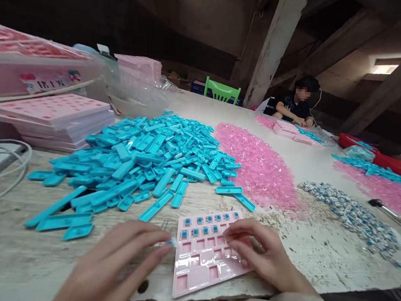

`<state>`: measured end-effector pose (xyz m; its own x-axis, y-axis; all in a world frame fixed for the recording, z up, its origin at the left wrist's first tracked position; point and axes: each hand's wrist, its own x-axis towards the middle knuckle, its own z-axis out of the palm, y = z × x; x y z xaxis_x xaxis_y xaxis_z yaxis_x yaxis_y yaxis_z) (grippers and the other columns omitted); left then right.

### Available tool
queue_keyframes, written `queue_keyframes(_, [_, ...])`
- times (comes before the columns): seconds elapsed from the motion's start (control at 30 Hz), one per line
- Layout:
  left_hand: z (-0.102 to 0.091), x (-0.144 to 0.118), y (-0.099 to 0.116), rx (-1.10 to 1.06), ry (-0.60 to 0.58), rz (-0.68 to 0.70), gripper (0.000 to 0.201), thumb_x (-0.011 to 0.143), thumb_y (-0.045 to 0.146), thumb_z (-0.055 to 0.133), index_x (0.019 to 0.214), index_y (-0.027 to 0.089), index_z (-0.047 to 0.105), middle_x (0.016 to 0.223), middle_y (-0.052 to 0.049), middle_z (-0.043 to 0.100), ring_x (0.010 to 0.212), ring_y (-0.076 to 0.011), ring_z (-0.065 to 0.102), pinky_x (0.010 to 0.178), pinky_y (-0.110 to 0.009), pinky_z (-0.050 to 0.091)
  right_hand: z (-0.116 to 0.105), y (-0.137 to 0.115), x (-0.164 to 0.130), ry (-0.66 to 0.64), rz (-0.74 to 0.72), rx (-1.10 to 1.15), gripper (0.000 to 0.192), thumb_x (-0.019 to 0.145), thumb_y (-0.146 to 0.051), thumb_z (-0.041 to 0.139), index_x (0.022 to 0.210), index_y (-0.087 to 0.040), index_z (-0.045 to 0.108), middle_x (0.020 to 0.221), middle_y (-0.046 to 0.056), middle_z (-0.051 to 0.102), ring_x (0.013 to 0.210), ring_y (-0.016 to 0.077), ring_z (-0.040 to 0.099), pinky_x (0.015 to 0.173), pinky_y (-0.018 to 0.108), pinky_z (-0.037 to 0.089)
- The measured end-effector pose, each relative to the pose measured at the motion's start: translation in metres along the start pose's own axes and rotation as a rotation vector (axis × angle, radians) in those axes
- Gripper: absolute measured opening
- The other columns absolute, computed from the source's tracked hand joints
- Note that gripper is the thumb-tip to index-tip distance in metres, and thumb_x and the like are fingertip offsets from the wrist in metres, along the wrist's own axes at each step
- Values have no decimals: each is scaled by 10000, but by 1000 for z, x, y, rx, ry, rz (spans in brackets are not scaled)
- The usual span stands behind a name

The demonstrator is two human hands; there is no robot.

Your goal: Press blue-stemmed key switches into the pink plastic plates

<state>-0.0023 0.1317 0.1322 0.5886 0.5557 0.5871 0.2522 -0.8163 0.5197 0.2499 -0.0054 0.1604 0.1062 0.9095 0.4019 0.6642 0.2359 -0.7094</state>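
A pink plastic plate point(200, 264) with square sockets lies at the near table edge. Several small blue-topped switches point(205, 220) sit in its far rows. My left hand point(113, 264) is at the plate's left edge and pinches a small pale switch point(172, 242) between its fingertips. My right hand point(265, 254) rests on the plate's right side, fingers curled over the sockets there; whether it holds a piece is hidden. Both hands touch the plate.
A big heap of blue bars point(143, 159) lies behind the plate, pink clear caps point(258, 167) right of it, and loose white-blue switches point(352, 213) at the right. Stacked pink plates point(54, 114) stand far left. A seated person point(295, 107) works at the far end.
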Motion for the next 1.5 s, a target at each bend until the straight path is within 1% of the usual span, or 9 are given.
queue_keyframes(0.1, [21,22,30,-48,-73,120,194,1031,389,424,1014,301,595,952,36,666,888,-150,629,827,-258,445,4,2,0,118,84,28,195,954,-275,572,778,-195,595,655,-3,663,590,112,643,547,188,479])
queue_keyframes(0.2, [39,42,38,27,-133,235,212,1039,315,403,991,230,591,914,1,664,845,-175,626,797,-310,442,6,4,2,168,120,-6,228,916,-274,606,714,-192,541,574,-41,547,488,83,513,465,194,376])
queue_keyframes(0.33, [63,63,46,150,-241,256,230,1007,212,417,882,168,605,847,-56,642,799,-263,619,729,-412,466,6,6,7,244,221,94,367,909,-369,604,625,-200,444,547,-58,428,495,83,403,485,215,330])
queue_keyframes(0.43, [70,68,53,183,-278,249,186,953,141,494,815,155,618,816,-70,627,765,-296,610,708,-461,472,4,6,10,205,341,218,374,926,-459,566,680,-193,476,629,-38,469,596,104,448,574,227,369])
queue_keyframes(0.63, [67,65,50,183,-268,350,282,973,145,449,777,158,651,810,-70,614,752,-270,584,670,-413,452,-6,6,8,-85,344,187,311,919,-471,584,875,-165,626,846,27,590,806,158,538,727,277,394])
queue_keyframes(0.87, [59,58,39,60,-303,381,452,1052,276,271,833,182,655,806,-37,626,742,-185,598,659,-306,457,-7,6,-10,-230,405,602,369,892,-522,633,938,-162,698,986,76,686,963,187,624,850,299,480])
queue_keyframes(1.1, [38,50,22,-52,-411,303,284,1032,387,397,1005,270,654,919,-7,650,841,-170,604,777,-276,435,-6,9,-16,-180,345,669,306,929,-455,614,965,-170,719,1010,75,698,942,152,640,848,269,493])
queue_keyframes(1.37, [35,66,31,-136,-521,224,188,970,249,473,869,234,630,867,8,679,832,-141,648,727,-214,475,-7,7,-16,-170,352,665,339,922,-468,617,964,-144,706,998,80,692,969,153,639,881,261,485])
queue_keyframes(1.5, [35,66,33,-175,-537,174,123,940,236,518,892,235,631,861,24,681,816,-127,648,714,-195,475,-8,6,-16,-170,347,648,338,923,-471,613,957,-145,698,995,75,686,982,160,636,900,274,481])
